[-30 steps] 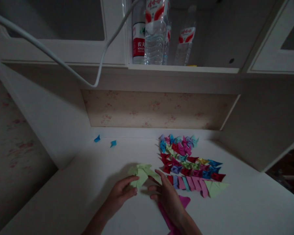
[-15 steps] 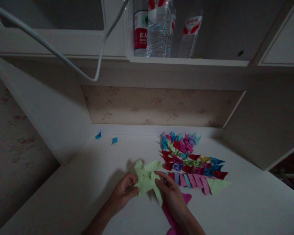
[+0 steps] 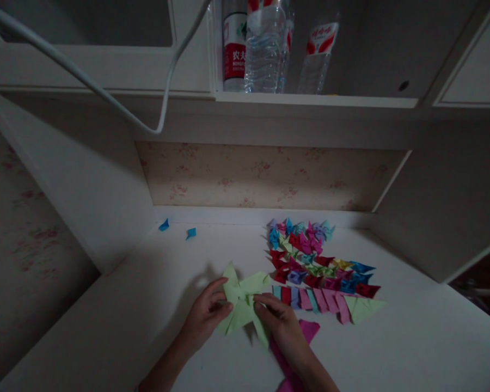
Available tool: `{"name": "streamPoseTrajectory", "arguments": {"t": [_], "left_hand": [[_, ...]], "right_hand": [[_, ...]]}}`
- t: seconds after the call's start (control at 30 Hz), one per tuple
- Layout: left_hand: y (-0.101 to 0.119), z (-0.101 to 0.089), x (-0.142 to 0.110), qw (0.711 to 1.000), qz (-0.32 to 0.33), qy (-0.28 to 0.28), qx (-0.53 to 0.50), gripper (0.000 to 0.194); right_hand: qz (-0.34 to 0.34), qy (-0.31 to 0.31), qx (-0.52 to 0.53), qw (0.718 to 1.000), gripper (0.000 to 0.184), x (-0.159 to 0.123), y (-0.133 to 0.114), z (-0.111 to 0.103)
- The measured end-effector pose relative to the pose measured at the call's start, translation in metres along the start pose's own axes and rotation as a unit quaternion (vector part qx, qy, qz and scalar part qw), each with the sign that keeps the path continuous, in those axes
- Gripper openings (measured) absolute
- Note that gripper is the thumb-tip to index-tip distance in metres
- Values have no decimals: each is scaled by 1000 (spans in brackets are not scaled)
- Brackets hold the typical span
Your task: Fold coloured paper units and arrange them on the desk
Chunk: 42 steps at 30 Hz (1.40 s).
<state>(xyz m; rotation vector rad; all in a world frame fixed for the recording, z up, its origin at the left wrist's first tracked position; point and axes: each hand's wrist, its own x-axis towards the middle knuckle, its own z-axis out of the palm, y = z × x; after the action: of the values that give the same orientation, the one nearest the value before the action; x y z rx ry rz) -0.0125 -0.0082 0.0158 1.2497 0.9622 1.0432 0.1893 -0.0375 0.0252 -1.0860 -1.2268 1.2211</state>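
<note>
Paper (image 3: pixel 242 306), light green and folded into pointed flaps, is pinched at its left side by my left hand (image 3: pixel 204 313) and near its middle by my right hand (image 3: pixel 281 321), above the bench (image 3: pixel 371 354). I'd judge I'm shaping the folds; the next move seems to call for a light, steady grip. Pink paper (image 3: pixel 309 329) shows beside my right hand; farther off, small folded pieces (image 3: pixel 312 281) lie in rows.

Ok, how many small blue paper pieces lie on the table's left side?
2, both beyond and left of the green folded paper: first blue piece farthest left, near the back; second blue piece right of it, slightly nearer. The left hand could hide more.
</note>
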Motion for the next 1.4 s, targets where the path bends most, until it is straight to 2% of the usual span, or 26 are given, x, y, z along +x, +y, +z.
{"name": "streamPoseTrajectory", "arguments": {"t": [0.17, 0.33, 0.57, 0.73, 0.83, 0.97, 1.07, 1.17, 1.3, 1.4], "left_hand": [[1, 0, -1, 1000, -3, 0, 7, 66], [3, 2, -2, 999, 23, 4, 29, 61], [-3, 3, -2, 1000, 11, 5, 10, 65], [-10, 3, 0, 1000, 23, 7, 12, 65], [-13, 2, 2, 999, 17, 11, 37, 61], [-5, 4, 0, 994, 11, 14, 104, 43], [4, 14, -8, 992, 5, 13, 126, 39], [9, 33, -17, 993, -22, 0, 118, 42], [12, 70, -30, 989, -41, -58, 128, 43], [18, 101, -35, 975, -18, -129, 179, 37]], "right_hand": [[-10, 2, -44, 999, 24, -1, 0, 1], [-18, -11, -85, 996, 28, 0, 7, 0], [16, -41, -106, 993, 33, 1, 16, -1], [22, -39, -124, 991, 45, 2, 22, -2], [34, -29, -131, 990, 46, 3, 24, -3], [16, -25, -128, 991, 36, -3, 14, -5], [-9, -5, -144, 990, 31, -14, -2, -11], [-29, 8, -161, 986, 29, -28, -17, -25], [-15, 49, -174, 983, 30, -53, -27, -56], [30, 78, -179, 980, 37, -72, -25, -84]]}}
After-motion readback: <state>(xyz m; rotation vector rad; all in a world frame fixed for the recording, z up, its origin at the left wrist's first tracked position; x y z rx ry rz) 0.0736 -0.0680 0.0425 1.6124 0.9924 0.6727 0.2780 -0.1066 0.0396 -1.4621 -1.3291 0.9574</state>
